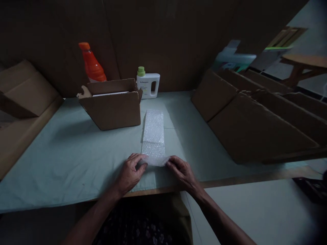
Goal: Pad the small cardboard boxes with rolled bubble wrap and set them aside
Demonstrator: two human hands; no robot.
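Observation:
A long, narrow bubble wrap pouch [154, 127] lies flat on the cloth-covered table, straight in front of me. Its near end is lifted and curls up toward me. My left hand [131, 172] pinches the left corner of that end between thumb and fingers. At the right corner, my right hand [182, 170] grips the same edge in a similar pinch. Whether anything is inside the bubble wrap, I cannot tell.
An open cardboard box [114, 110] with something white inside stands behind to the left. Beyond it are an orange bottle [93, 64] and a white jug with a green cap [148, 85]. Larger cardboard boxes [255, 126] line the right; another carton [28, 88] sits far left.

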